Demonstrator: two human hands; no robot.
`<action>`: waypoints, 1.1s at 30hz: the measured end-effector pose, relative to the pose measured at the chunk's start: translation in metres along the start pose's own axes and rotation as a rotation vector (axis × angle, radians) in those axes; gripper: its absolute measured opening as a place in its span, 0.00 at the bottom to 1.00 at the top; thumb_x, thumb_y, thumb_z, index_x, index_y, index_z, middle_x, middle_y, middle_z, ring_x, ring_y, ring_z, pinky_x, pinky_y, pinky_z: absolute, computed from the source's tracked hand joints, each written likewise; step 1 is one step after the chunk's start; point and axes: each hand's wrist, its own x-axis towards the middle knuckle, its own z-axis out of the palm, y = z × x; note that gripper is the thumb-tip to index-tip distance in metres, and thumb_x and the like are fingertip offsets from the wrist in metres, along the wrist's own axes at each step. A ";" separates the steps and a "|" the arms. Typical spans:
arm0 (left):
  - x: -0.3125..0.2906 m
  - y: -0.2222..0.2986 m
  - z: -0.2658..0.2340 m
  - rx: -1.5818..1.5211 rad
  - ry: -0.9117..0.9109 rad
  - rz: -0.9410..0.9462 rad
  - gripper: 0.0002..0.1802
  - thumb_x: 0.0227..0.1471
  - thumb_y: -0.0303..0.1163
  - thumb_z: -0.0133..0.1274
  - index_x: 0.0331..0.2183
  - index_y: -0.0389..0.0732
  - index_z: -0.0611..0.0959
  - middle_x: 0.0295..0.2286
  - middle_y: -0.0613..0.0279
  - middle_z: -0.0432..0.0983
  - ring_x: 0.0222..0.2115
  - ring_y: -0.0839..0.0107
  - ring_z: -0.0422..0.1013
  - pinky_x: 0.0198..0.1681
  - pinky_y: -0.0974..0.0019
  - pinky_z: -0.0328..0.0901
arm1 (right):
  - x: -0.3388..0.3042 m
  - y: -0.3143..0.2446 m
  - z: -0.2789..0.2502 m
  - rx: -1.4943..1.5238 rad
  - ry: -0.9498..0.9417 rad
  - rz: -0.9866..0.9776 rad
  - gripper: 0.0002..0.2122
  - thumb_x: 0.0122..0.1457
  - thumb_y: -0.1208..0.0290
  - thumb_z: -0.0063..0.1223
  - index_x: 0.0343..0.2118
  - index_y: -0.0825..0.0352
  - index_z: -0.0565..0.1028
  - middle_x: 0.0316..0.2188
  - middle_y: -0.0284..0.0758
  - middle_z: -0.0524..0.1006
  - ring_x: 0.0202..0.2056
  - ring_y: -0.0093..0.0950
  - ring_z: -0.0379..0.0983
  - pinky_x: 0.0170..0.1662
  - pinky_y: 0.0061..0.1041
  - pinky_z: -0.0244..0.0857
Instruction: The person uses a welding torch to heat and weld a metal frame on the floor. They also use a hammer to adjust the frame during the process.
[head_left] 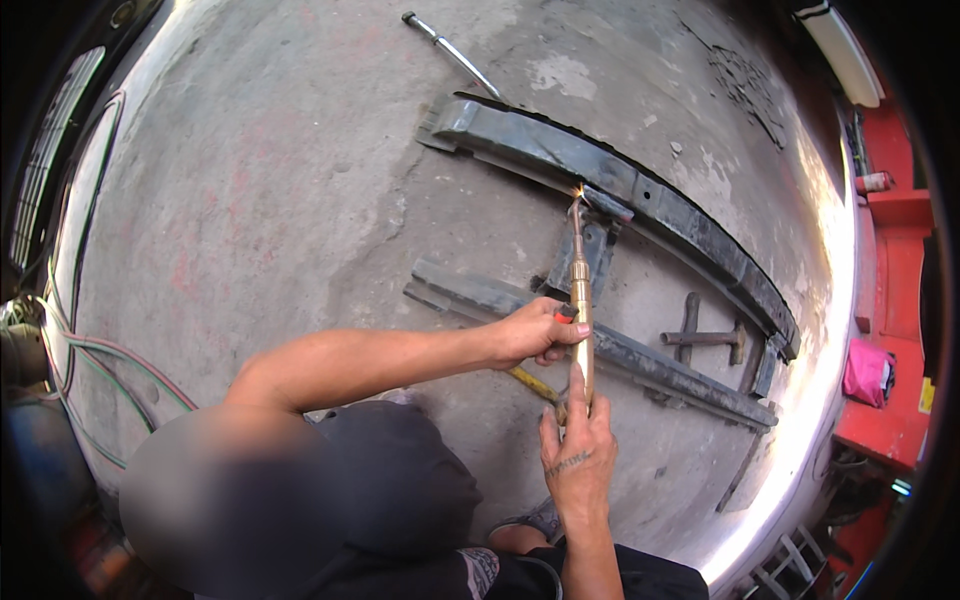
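A brass gas torch (581, 290) points away from me, and a small bright orange flame glows at its bent tip. That tip meets the near edge of a long curved dark metal beam (560, 150). My right hand (580, 455) is wrapped around the torch's handle, its index finger lying along it. Further up, my left hand (532, 335) is closed against the torch barrel, thumb on the brass. A small orange-red piece (565, 314) shows at its fingers; I cannot tell whether it belongs to the torch. Beneath the torch lie a metal bracket (598, 250) and a second dark rail (660, 368).
Two hammer-like tools (705, 339) lie crossed between the beams. A chrome bar (455, 55) touches the beam's far end. By my left hand lies a yellow handle (533, 383). Hoses (110, 350) run along the left. A red metal structure (890, 430) with a pink bag (866, 373) stands right.
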 end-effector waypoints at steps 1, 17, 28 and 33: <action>0.001 -0.001 0.000 -0.004 -0.008 0.003 0.13 0.64 0.39 0.59 0.33 0.39 0.81 0.21 0.70 0.69 0.18 0.80 0.60 0.19 0.72 0.54 | 0.000 0.000 0.000 -0.001 0.000 0.004 0.29 0.61 0.70 0.60 0.66 0.66 0.67 0.43 0.48 0.72 0.29 0.45 0.81 0.32 0.41 0.77; 0.001 -0.003 -0.002 -0.016 -0.046 0.014 0.14 0.64 0.39 0.59 0.33 0.39 0.80 0.21 0.70 0.68 0.18 0.80 0.60 0.20 0.71 0.56 | -0.001 -0.001 -0.001 -0.021 0.001 -0.017 0.29 0.61 0.70 0.60 0.65 0.67 0.66 0.43 0.49 0.72 0.30 0.45 0.81 0.32 0.41 0.78; 0.000 -0.004 -0.003 -0.008 -0.044 0.014 0.13 0.65 0.38 0.57 0.33 0.39 0.79 0.21 0.70 0.68 0.18 0.80 0.60 0.21 0.71 0.55 | -0.002 -0.004 0.000 0.014 -0.002 0.049 0.31 0.61 0.71 0.62 0.67 0.62 0.66 0.40 0.47 0.73 0.32 0.45 0.80 0.36 0.41 0.75; 0.000 -0.004 -0.004 -0.010 -0.043 0.007 0.12 0.65 0.38 0.57 0.33 0.39 0.80 0.21 0.70 0.68 0.18 0.80 0.60 0.21 0.71 0.56 | -0.002 -0.003 0.002 0.019 0.008 0.040 0.31 0.61 0.71 0.62 0.67 0.62 0.66 0.40 0.46 0.73 0.32 0.44 0.80 0.35 0.41 0.75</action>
